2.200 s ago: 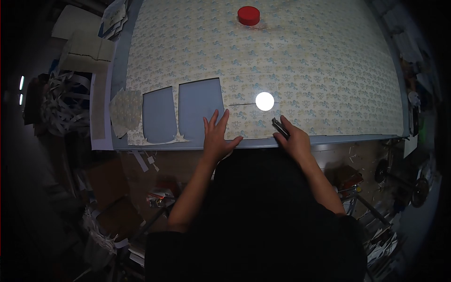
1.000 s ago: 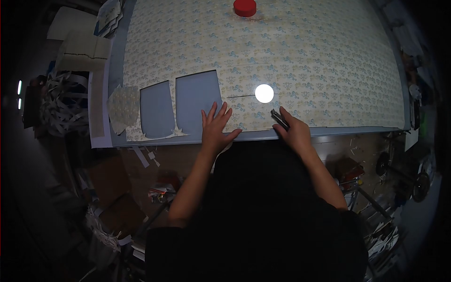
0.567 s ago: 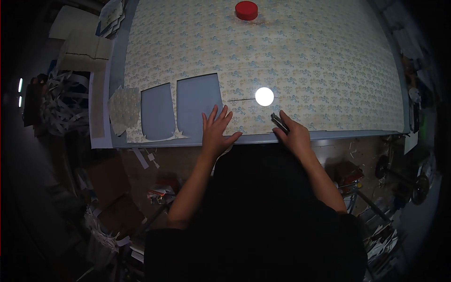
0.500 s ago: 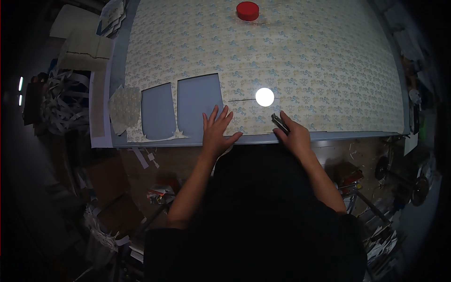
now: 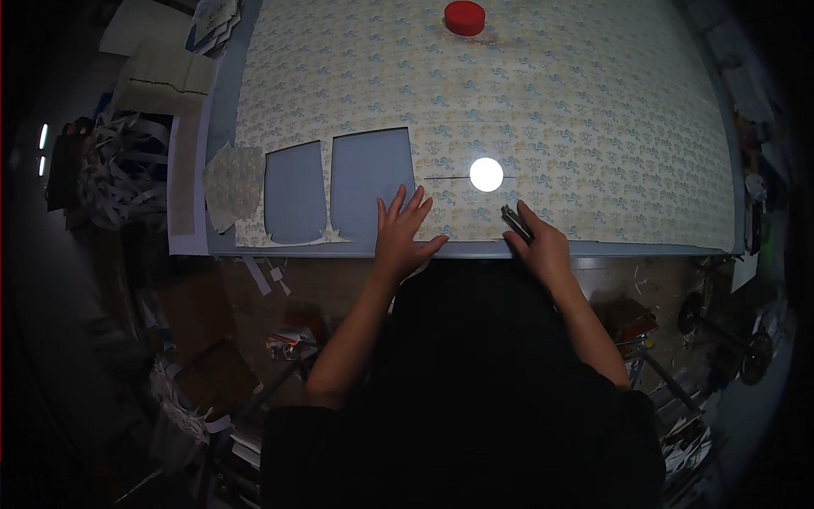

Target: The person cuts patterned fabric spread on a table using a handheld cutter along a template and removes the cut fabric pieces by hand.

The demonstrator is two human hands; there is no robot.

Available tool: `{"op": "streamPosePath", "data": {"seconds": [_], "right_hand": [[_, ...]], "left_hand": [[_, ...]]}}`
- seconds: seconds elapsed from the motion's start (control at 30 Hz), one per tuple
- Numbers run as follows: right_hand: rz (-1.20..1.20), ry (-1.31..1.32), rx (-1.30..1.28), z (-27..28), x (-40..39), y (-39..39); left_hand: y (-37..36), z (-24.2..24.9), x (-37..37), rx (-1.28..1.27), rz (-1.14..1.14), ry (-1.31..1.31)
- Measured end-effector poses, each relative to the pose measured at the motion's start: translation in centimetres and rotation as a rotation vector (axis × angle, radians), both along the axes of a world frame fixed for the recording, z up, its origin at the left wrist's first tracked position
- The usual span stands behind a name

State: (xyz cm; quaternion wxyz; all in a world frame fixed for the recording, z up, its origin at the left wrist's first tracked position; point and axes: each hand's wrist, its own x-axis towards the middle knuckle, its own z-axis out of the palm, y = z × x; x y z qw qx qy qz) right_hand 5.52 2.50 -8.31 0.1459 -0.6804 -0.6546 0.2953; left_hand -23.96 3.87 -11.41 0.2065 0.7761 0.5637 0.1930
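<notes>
A large sheet of patterned paper [image 5: 585, 110] with a blue and tan print covers the table. Two panel-shaped openings are cut in its near left part, and the blue-grey tabletop [image 5: 371, 170] shows through them. My left hand [image 5: 402, 234] lies with fingers spread at the right edge of the larger opening, close to the table's front edge. In my right hand [image 5: 543, 248] is a utility knife [image 5: 515, 224], its tip pointing away and leftward over the sheet. Beyond it, a bright white round spot [image 5: 486, 175] overlaps a thin dark line on the paper.
A red round lid-like object [image 5: 465, 18] sits at the far middle of the sheet. Loose patterned pieces [image 5: 233, 182] lie at the left. White paper strips [image 5: 127, 161] are heaped beyond the table's left side. Cardboard [image 5: 197, 310] and scraps are on the floor below.
The whole view has shifted slightly, so everything appears a little further right. Both hands and the utility knife keep nearly the same places over the sheet.
</notes>
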Motion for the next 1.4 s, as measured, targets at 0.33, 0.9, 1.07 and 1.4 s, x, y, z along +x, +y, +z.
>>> {"op": "streamPosePath", "data": {"seconds": [0.33,0.9,1.07,1.4], "right_hand": [[-0.008,-0.004,-0.028,0.7,-0.2,0.1],[0.036,-0.014,0.094,-0.8,0.3,-0.3],[0.033,0.007,0.094,-0.7,0.3,-0.2],[0.030,0.016,0.083,-0.5,0.3,-0.1]], "left_hand": [[0.0,0.0,0.0,-0.001,-0.002,0.007],[0.2,-0.2,-0.1,0.001,-0.010,0.015],[0.2,-0.1,-0.1,-0.012,-0.010,0.021],[0.2,0.1,-0.1,-0.022,-0.004,0.023]]}}
